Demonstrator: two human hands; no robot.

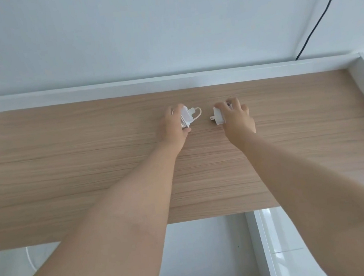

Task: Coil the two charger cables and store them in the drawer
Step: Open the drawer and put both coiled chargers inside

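Two white chargers lie far back on the wooden desk top (66,175). My left hand (173,127) is closed around the left charger (185,116), whose coiled white cable loops out to the right at its side. My right hand (236,119) grips the right charger (218,115); its metal plug pins point left, and its cable is mostly hidden under my fingers. The two chargers sit a short gap apart. No drawer shows in this view.
A white raised rim (169,83) borders the desk at the back and right side. A black cable (325,10) runs down the wall at the right. Below the desk's front edge stands a white glossy cabinet (280,252).
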